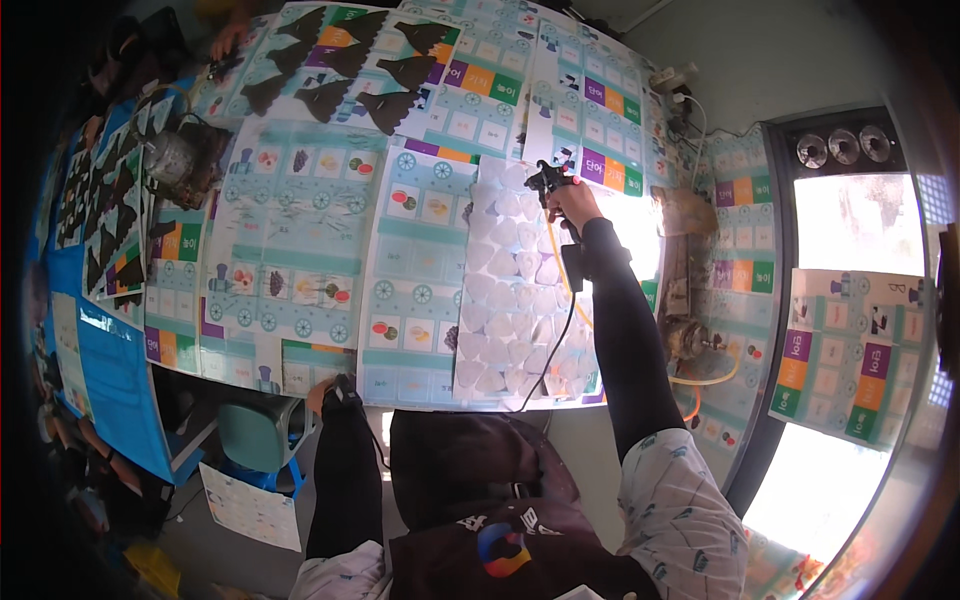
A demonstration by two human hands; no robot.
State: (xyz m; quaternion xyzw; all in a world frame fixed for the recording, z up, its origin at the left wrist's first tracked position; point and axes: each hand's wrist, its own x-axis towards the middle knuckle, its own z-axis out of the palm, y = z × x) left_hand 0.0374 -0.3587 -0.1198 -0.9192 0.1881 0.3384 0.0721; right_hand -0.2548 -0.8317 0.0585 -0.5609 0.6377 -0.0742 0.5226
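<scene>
Right hand (577, 203) closed round a black spray gun (545, 178), at the far end of a sheet of pale rounded pieces (510, 310).

Yellow hose (556, 245) runs from the grip back beside the forearm; pale pieces extend from below the grip nearly to the table's front edge. Left of the grip, a flat printed covering (410, 270) gives low, open room; farther left and beyond lie sheets of dark fan-shaped pieces (325, 100). Table's right edge is near the grip, partly lost in glare. Left hand (320, 394), nearer the wearer, is at the front edge; cannot tell whether it grasps anything.
</scene>
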